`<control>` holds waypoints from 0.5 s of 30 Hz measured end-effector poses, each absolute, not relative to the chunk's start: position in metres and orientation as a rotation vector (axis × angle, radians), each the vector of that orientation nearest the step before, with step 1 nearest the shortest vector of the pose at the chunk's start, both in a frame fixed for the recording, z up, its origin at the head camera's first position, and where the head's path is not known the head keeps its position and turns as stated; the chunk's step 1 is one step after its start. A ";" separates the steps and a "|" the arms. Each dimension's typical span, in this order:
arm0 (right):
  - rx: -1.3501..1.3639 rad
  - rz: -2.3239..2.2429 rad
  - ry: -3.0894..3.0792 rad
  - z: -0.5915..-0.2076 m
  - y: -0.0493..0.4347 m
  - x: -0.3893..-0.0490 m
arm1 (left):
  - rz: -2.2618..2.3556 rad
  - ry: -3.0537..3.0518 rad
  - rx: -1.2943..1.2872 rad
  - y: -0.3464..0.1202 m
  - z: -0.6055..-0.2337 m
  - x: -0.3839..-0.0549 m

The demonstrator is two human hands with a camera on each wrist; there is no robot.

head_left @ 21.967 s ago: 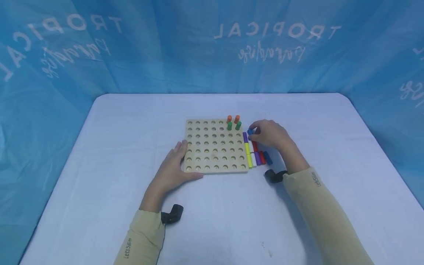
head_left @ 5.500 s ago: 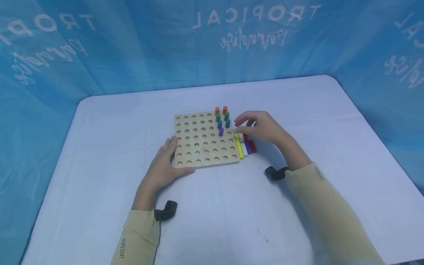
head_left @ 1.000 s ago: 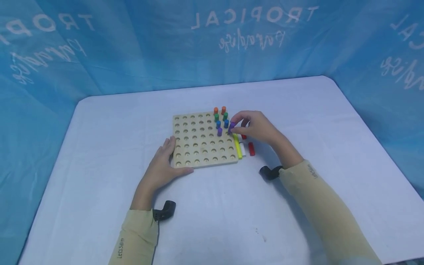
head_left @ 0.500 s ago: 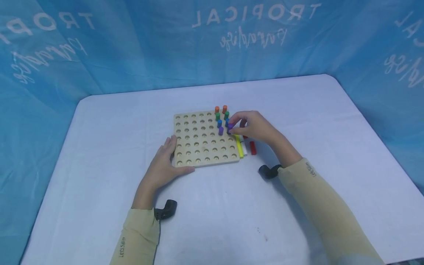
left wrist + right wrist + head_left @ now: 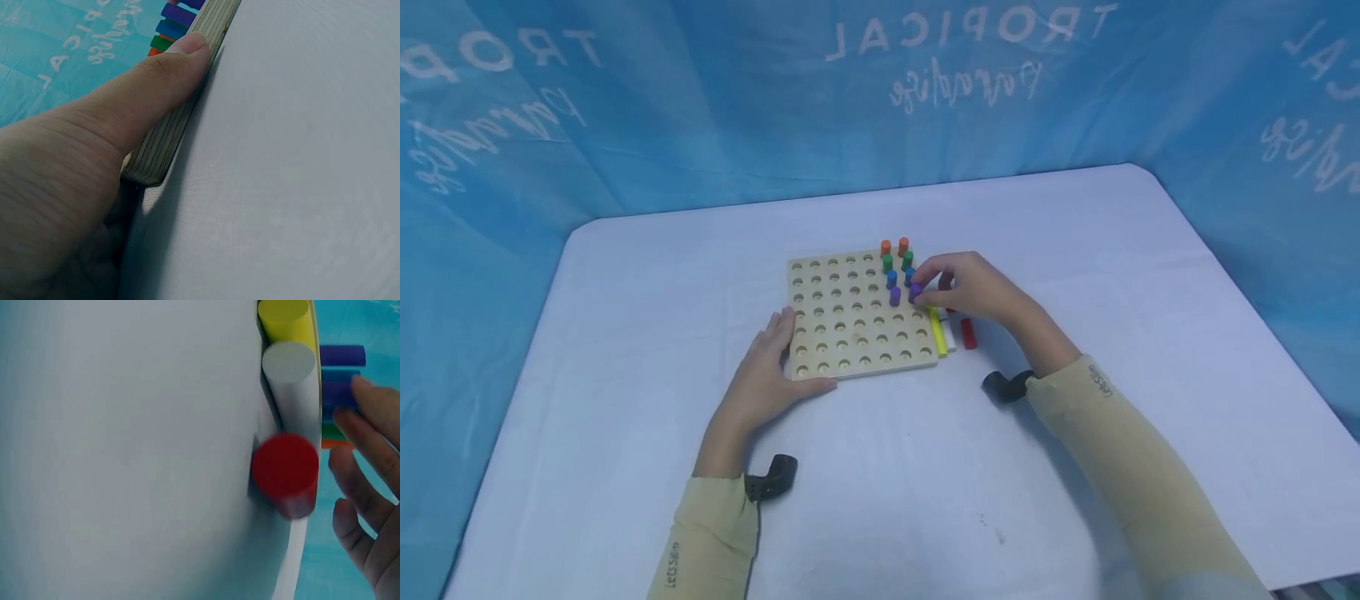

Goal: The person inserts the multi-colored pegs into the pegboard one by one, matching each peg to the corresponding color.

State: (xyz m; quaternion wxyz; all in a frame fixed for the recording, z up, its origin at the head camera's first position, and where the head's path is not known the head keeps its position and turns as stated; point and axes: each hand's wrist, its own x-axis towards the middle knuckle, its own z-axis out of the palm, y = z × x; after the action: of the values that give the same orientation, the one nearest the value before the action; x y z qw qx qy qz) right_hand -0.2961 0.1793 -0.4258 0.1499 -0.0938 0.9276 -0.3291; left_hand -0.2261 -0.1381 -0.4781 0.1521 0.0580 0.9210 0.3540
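the left hand (image 5: 767, 358) lies spread round the near left corner of the wooden board (image 5: 850, 333), thumb and fingers against its edges; the right hand (image 5: 973, 283) pinches a purple peg (image 5: 915, 293) upright at the right side, near loose red pegs (image 5: 968, 333)

The pale wooden board (image 5: 851, 334), square and dotted with round holes, lies flat. Close to its right edge, the pinched purple peg (image 5: 914, 292) (whether fully seated cannot be told) stands upright, just right of a second purple peg (image 5: 895, 297).
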 end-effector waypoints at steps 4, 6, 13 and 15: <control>-0.186 -0.923 2.712 -0.424 0.189 -0.296 | 1.011 2.644 0.165 -0.139 -0.479 -0.226; -0.144 -0.888 2.730 -0.424 0.196 -0.296 | 1.010 2.646 0.166 -0.139 -0.479 -0.226; -0.118 -0.737 2.638 -0.432 0.217 -0.298 | 1.012 2.645 0.175 -0.138 -0.477 -0.225; -0.121 -0.727 2.612 -0.435 0.220 -0.298 | 1.008 2.644 0.175 -0.138 -0.477 -0.225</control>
State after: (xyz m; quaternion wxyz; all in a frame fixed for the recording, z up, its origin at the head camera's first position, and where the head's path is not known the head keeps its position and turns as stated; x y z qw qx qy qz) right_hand -0.2981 0.2197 -0.4348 0.2123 -0.0434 0.9405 -0.2619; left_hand -0.2253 -0.1375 -0.4772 0.1525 0.0611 0.9217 0.3513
